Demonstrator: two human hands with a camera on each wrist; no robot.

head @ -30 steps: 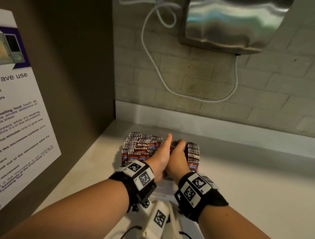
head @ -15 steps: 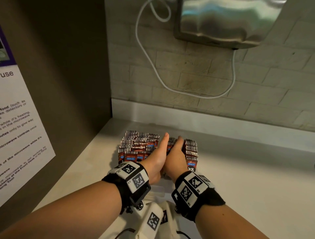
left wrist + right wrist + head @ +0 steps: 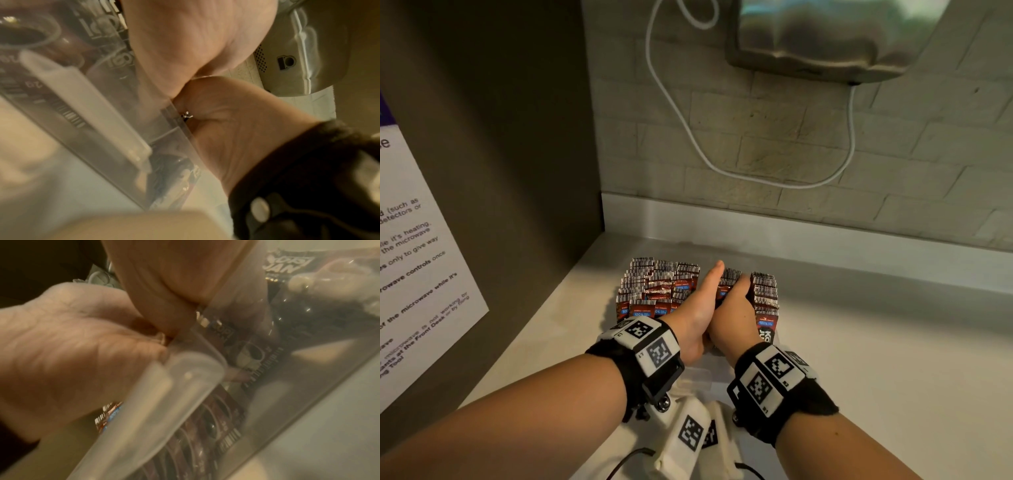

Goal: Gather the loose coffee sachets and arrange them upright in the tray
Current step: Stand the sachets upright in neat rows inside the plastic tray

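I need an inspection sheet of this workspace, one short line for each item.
Surface: pale counter, bare to the right.
Job's things: coffee sachets stand upright in rows inside the clear tray.
Clutter: nothing seen.
Grippers: left hand and right hand pressed side by side between sachet rows; right fingers curl over a bundle.
Cables: white cable loops down the wall.
Surroundings: brick wall, steel dispenser, microwave notice.
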